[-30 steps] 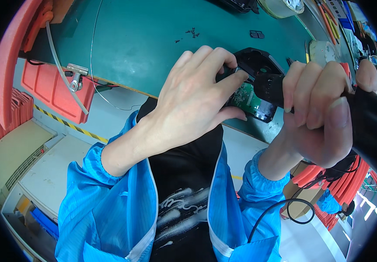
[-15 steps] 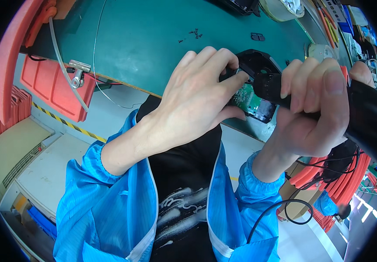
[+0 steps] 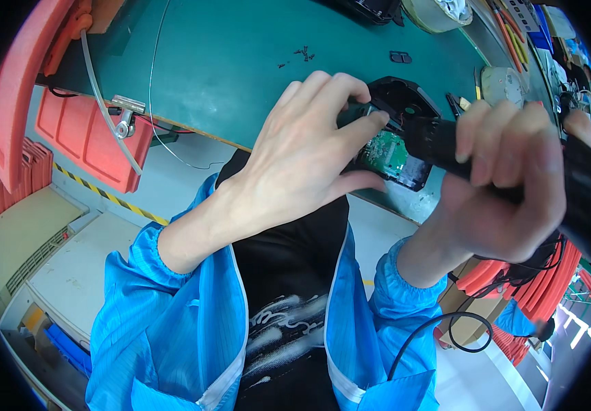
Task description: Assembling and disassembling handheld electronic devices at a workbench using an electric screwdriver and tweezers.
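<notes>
My left hand [image 3: 302, 140] reaches across the green bench, fingers and thumb curled around the left side of an opened black device housing [image 3: 415, 179]. Inside that housing sits a green circuit board [image 3: 386, 152]. A hollow black shell [image 3: 412, 99] lies just beyond it; whether the two are joined I cannot tell. My right hand [image 3: 508, 178], a little blurred, is wrapped round a thick black electric screwdriver [image 3: 439, 140]. The tool's ribbed end points left over the board, close to my left fingertips. Its tip is hard to make out.
Small dark screws [image 3: 304, 53] lie loose on the green bench [image 3: 220, 61]. Beyond the shell are a small black part [image 3: 399, 57] and a round pale container [image 3: 502, 83]. A metal clamp [image 3: 127, 116] grips the bench edge. Red bins [image 3: 86, 140] stand at the left.
My right hand and the screwdriver have shifted slightly right and down, uncovering more of the circuit board. My left hand keeps its hold, with only a small movement.
</notes>
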{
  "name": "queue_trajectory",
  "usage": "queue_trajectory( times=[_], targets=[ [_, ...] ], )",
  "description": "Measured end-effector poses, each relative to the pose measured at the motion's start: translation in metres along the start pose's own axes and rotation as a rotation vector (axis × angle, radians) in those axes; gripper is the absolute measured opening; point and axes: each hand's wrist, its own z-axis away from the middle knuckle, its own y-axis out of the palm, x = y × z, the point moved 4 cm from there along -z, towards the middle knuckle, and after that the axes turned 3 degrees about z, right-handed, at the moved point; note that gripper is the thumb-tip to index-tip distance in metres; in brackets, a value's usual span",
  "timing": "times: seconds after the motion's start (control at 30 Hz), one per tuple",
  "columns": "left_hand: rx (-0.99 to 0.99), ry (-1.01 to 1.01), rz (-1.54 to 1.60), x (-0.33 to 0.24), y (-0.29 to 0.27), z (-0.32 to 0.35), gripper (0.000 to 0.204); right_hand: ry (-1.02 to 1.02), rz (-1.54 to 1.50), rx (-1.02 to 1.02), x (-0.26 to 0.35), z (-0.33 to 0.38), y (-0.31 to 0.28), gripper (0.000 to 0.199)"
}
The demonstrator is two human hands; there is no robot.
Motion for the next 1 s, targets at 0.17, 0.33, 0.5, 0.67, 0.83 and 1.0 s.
queue_trajectory(
  times=[0.17,0.33,0.5,0.67,0.83,1.0],
  targets=[
    [-0.128,-0.031,0.162,-0.002,-0.007,0.001,0.041,-0.019,0.043,0.166,0.03,-0.001,0.006,0.029],
    [-0.154,0.044,0.012,0.0,-0.019,0.0,0.027,0.055,0.067,0.255,0.039,0.004,0.009,0.028],
    [-0.208,0.04,-0.261,0.026,-0.048,-0.005,0.025,-0.014,0.22,0.227,0.025,0.009,-0.017,0.032],
    [-0.177,0.025,-0.287,0.023,-0.044,-0.006,0.032,-0.073,0.306,0.206,0.009,0.013,-0.029,0.035],
    [0.056,-0.02,-0.151,-0.012,-0.014,-0.006,0.051,-0.075,0.256,0.205,0.008,0.012,-0.027,0.036],
    [0.116,-0.011,-0.134,-0.012,0.003,-0.005,0.067,-0.036,0.269,0.227,0.011,0.009,-0.025,0.036]
  ],
)
